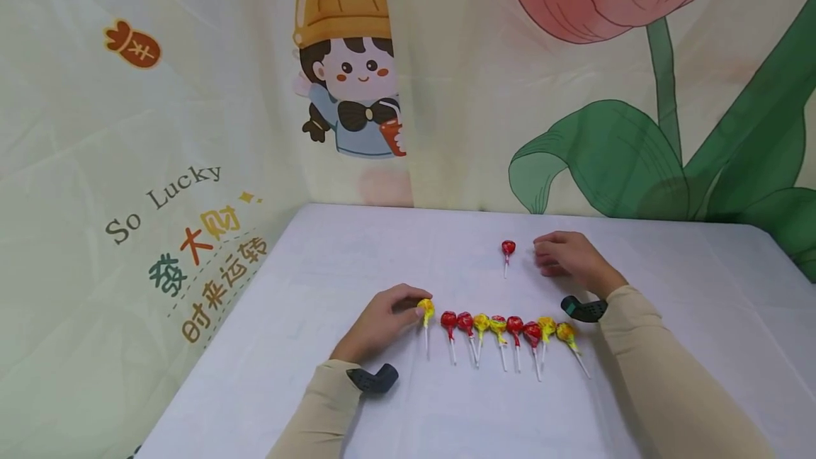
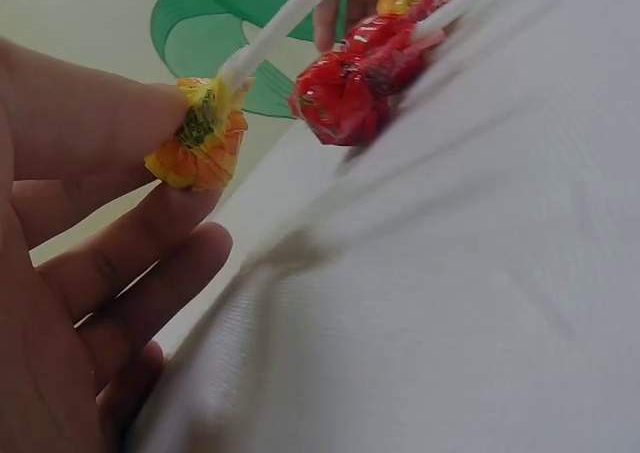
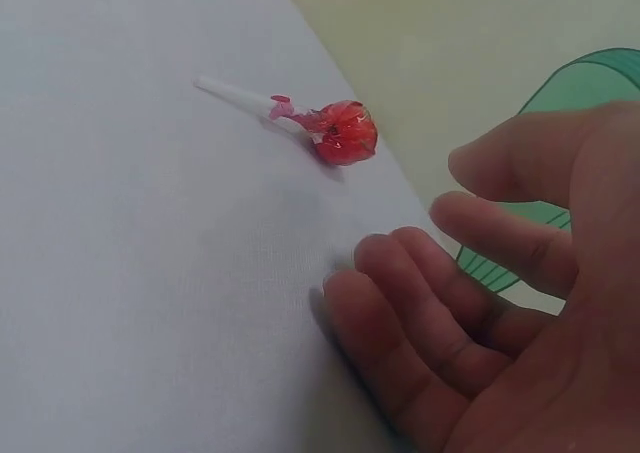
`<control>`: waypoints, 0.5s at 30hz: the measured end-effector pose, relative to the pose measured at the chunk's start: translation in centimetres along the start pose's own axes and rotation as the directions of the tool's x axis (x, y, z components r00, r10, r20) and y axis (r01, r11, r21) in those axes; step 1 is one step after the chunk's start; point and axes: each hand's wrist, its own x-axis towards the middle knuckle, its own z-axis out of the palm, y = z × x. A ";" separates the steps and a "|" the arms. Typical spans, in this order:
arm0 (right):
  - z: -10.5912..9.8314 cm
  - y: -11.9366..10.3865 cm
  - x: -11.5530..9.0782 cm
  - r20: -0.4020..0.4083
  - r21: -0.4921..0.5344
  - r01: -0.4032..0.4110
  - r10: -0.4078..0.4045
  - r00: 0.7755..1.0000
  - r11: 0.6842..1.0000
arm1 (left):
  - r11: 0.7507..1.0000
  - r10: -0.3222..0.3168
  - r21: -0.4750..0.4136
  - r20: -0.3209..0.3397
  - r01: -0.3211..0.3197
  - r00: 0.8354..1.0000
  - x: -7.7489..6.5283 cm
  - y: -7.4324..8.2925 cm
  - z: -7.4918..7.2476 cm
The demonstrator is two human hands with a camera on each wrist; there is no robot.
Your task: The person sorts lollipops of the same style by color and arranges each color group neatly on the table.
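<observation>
My left hand [image 1: 384, 319] pinches a yellow-wrapped lollipop [image 2: 203, 148] by its head between thumb and finger, the white stick pointing away from the palm. It is at the left end of a row of several red and yellow lollipops, nearest to a red lollipop [image 1: 449, 321]. Farther back lies a single red lollipop [image 1: 508, 249] on the table, its stick toward me. Just right of it my right hand [image 1: 569, 258] has loosely bent fingers with nothing between them. In the right wrist view, this red lollipop [image 3: 345, 133] is apart from the fingertips.
A white cloth covers the table [image 1: 357, 253]. Along the row, a yellow lollipop [image 1: 566, 333] lies slanted at the right end. Behind the table hangs a printed backdrop [image 1: 459, 126] with a tulip and a cartoon child.
</observation>
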 end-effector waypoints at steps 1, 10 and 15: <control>0.0 0.0 -0.2 0.007 -0.006 0.010 -0.010 1.000 1.000 | 1.000 0.004 -0.027 -0.001 -0.004 1.000 0.0 -0.1 -0.1; 0.0 -0.1 -2.4 0.031 -0.076 0.059 -0.057 0.998 0.995 | 0.951 -0.041 -0.307 -0.037 0.028 0.998 0.2 -0.2 -0.8; -0.1 -0.3 -4.0 0.026 -0.066 0.101 -0.099 0.995 0.993 | 0.937 -0.068 -0.347 -0.057 0.044 0.996 0.2 -0.1 -0.9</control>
